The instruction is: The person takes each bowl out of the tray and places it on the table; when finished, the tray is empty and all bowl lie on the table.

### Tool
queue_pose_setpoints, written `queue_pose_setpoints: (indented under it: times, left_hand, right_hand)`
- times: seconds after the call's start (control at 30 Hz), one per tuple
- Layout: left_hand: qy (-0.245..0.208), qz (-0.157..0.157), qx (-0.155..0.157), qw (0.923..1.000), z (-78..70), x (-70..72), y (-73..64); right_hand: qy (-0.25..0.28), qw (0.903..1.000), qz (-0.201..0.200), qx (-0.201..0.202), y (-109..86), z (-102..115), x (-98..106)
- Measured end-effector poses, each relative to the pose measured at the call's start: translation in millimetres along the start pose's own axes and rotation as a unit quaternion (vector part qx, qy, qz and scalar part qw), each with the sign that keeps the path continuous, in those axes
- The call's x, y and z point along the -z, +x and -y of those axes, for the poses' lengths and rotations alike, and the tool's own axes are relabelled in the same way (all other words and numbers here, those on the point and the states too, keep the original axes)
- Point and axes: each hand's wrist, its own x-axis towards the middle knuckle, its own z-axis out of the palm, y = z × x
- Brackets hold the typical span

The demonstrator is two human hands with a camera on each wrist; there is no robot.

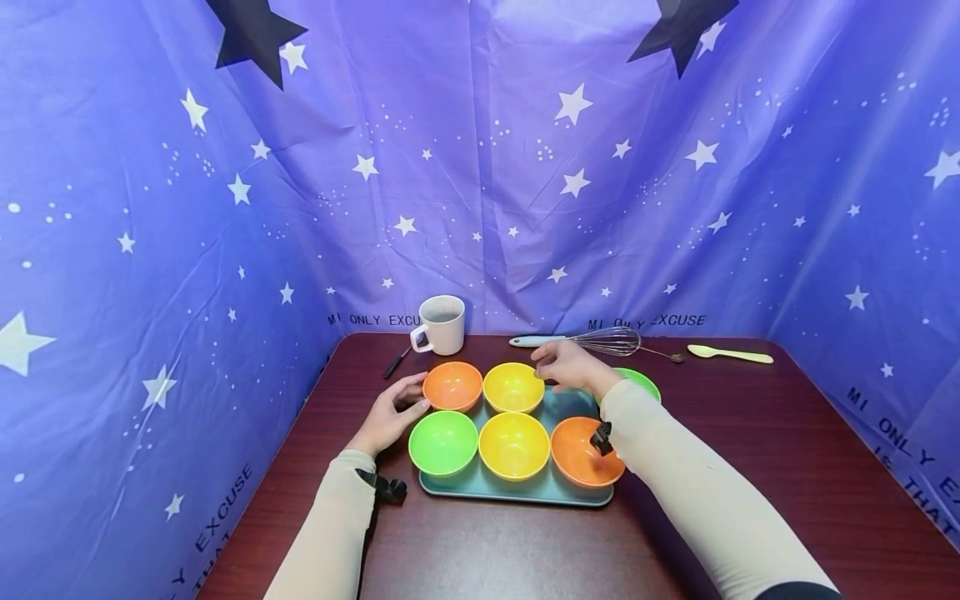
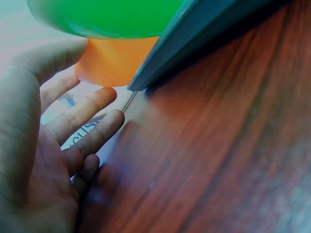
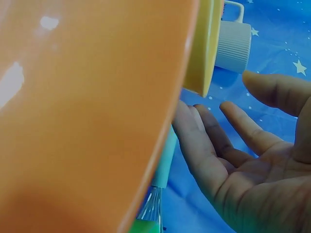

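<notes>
A blue-green tray (image 1: 517,495) holds several small bowls. My left hand (image 1: 390,414) is at the tray's left side, thumb and fingers spread beside the far-left orange bowl (image 1: 452,387); in the left wrist view its fingertips come right up to that orange bowl (image 2: 109,63). Nearer me stand a green bowl (image 1: 442,443), a yellow bowl (image 1: 514,447) and another orange bowl (image 1: 581,458). Loosely bent, the fingers of my right hand (image 1: 572,367) are by the right rim of the far yellow bowl (image 1: 513,387). Nothing shows in the right palm (image 3: 262,170).
A second green bowl (image 1: 639,381) is partly hidden behind my right forearm. Along the back lie a whisk (image 1: 607,340), a small spoon (image 1: 675,358) and a pale yellow spoon (image 1: 727,354). A white mug (image 1: 444,327) and a dark-handled utensil (image 1: 395,364) are at back left.
</notes>
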Motion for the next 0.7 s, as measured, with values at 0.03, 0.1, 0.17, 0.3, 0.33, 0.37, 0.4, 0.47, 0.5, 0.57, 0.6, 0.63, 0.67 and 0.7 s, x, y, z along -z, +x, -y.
queue_pose_setpoints:
  times: [0.03, 0.1, 0.17, 0.3, 0.33, 0.37, 0.4, 0.47, 0.5, 0.57, 0.6, 0.63, 0.67, 0.7]
  left_hand:
    - [0.0, 0.0, 0.001, 1.0, -0.3, -0.1, -0.1]
    - [0.001, 0.0, 0.001, 1.0, -0.5, 0.0, -0.2]
    - [0.002, 0.001, 0.001, 1.0, -0.4, 0.2, -0.3]
    - [0.004, 0.002, 0.001, 1.0, 0.3, 0.8, -0.3]
    - [0.005, 0.002, 0.002, 1.0, 0.5, 0.9, -0.4]
    - [0.005, 0.002, 0.002, 1.0, 0.7, 1.1, -0.4]
    - [0.004, 0.002, 0.002, 1.0, 0.8, 1.1, -0.4]
    - [0.002, 0.003, 0.002, 1.0, 1.1, 1.2, -0.3]
    - [0.001, 0.004, 0.001, 1.0, 1.2, 1.2, -0.3]
    - [-0.001, 0.003, -0.001, 1.0, 1.3, 1.2, -0.2]
    - [-0.001, 0.003, -0.001, 1.0, 1.3, 1.2, -0.2]
    - [-0.001, 0.003, -0.001, 1.0, 1.2, 1.2, -0.2]
    - [-0.001, 0.002, -0.001, 1.0, 1.2, 1.3, -0.3]
    - [-0.001, 0.002, -0.001, 1.0, 1.1, 1.3, -0.3]
  right_hand:
    - [0.003, 1.0, 0.002, -0.004, 0.5, 0, -1]
    - [0.004, 0.9999, 0.009, -0.009, 1.3, -1, -3]
    - [0.0, 0.9998, 0.016, -0.011, 1.8, -2, -5]
    - [-0.002, 0.9995, 0.026, -0.019, 2.2, -3, -8]
    - [-0.002, 0.9994, 0.028, -0.02, 2.2, -3, -8]
    - [-0.001, 0.9993, 0.029, -0.022, 1.9, -3, -9]
    - [0.001, 0.9993, 0.029, -0.024, 1.9, -3, -9]
    - [0.003, 0.9993, 0.028, -0.024, 1.9, -3, -11]
    - [0.007, 0.9993, 0.027, -0.024, 2.0, -4, -11]
    - [0.015, 0.9993, 0.024, -0.024, 2.8, -4, -12]
    - [0.021, 0.9992, 0.023, -0.024, 3.2, -5, -12]
    - [0.023, 0.9992, 0.023, -0.023, 4.0, -6, -13]
    - [0.027, 0.9991, 0.023, -0.023, 4.6, -6, -13]
    - [0.032, 0.999, 0.024, -0.023, 5.3, -7, -13]
